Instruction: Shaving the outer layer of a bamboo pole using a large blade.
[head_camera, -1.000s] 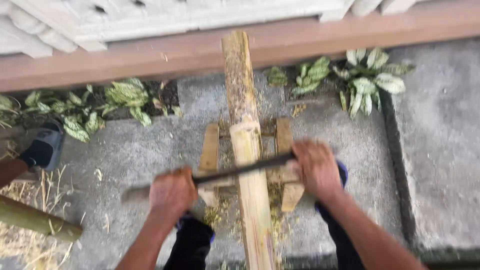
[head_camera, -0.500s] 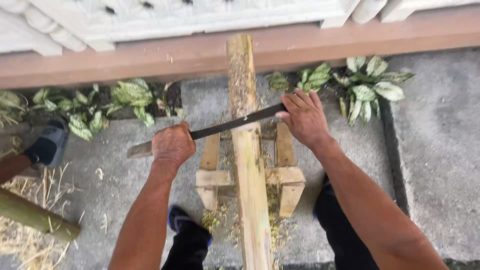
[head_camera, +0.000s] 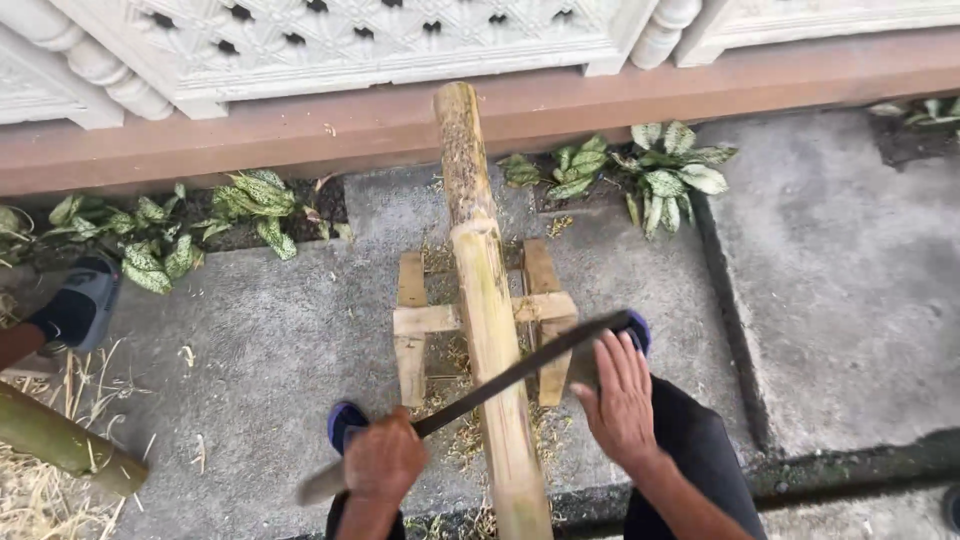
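bamboo pole (head_camera: 490, 330) under dark blade (head_camera: 520, 372); left hand (head_camera: 383, 462) fisted on handle, right hand (head_camera: 622, 395) pressing it flat.

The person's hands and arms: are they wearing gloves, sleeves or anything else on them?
No gloves show: both the left hand and the right hand are bare, fingers uncovered. Both forearms are bare too, with no sleeve in view. I can make out no watch, ring or bracelet.

The long blade (head_camera: 500, 385) now lies across the bamboo pole (head_camera: 490, 330) low down, near the person, drawn back from its place far up the pole half a second ago. Both the left hand (head_camera: 383, 462) and the right hand (head_camera: 622, 395) sit closer in, and the wooden stand (head_camera: 415, 320) is uncovered again.
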